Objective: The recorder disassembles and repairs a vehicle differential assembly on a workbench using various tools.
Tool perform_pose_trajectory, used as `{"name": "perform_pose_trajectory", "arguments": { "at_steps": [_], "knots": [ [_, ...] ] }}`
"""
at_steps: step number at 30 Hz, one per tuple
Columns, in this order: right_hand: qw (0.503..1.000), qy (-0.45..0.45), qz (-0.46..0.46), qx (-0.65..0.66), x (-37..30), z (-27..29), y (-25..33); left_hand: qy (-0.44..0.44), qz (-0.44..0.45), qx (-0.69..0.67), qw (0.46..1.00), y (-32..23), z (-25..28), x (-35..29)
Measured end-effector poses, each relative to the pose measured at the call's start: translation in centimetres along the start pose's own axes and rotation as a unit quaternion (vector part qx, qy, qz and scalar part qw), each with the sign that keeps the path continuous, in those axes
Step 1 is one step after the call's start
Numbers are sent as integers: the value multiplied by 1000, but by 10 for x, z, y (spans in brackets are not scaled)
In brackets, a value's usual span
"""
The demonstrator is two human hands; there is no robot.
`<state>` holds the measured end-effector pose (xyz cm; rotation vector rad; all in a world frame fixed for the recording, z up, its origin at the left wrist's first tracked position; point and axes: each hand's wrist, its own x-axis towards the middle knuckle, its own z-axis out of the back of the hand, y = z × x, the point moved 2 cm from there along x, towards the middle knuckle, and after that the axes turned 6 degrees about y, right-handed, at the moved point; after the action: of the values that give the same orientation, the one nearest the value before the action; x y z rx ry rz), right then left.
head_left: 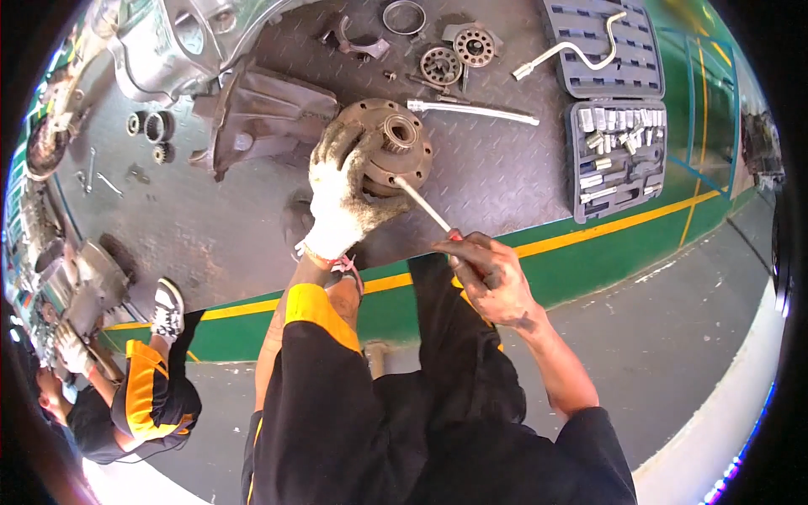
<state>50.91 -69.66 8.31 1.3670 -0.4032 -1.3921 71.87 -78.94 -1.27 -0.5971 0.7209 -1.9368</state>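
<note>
A brown, round flanged metal hub (389, 162), with bolt holes round its rim and a splined collar in the middle, rests on the metal worktable (497, 181). My left hand (338, 198), in a dirty white glove, grips its left side with the fingers over the flange. In my bare right hand (492, 282) is a slim screwdriver (431, 210) with a red handle. Its shaft slants up and left, and the tip meets the flange's lower edge near a bolt hole. My fingers hide most of the handle.
A ribbed housing (273, 109) stands left of the hub. A steel bar (475, 109) lies behind it. Two drilled discs (474, 46) are farther back. An open socket case (619, 160) sits at right, a bent crank handle (581, 52) across its lid. Another person (156, 404) works at left.
</note>
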Motion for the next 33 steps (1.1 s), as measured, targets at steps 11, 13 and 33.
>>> {"name": "perform_pose_trajectory", "arguments": {
  "at_steps": [11,13,33],
  "knots": [
    [977,175,-38,-112,51,46,32,-68,8,-22,997,5,-7,-2],
    [969,198,-119,-82,53,52,44,-64,13,-28,997,3,-8,-3],
    [964,245,-86,-55,74,60,-11,-71,50,-20,996,7,-18,-3]
  ]
}}
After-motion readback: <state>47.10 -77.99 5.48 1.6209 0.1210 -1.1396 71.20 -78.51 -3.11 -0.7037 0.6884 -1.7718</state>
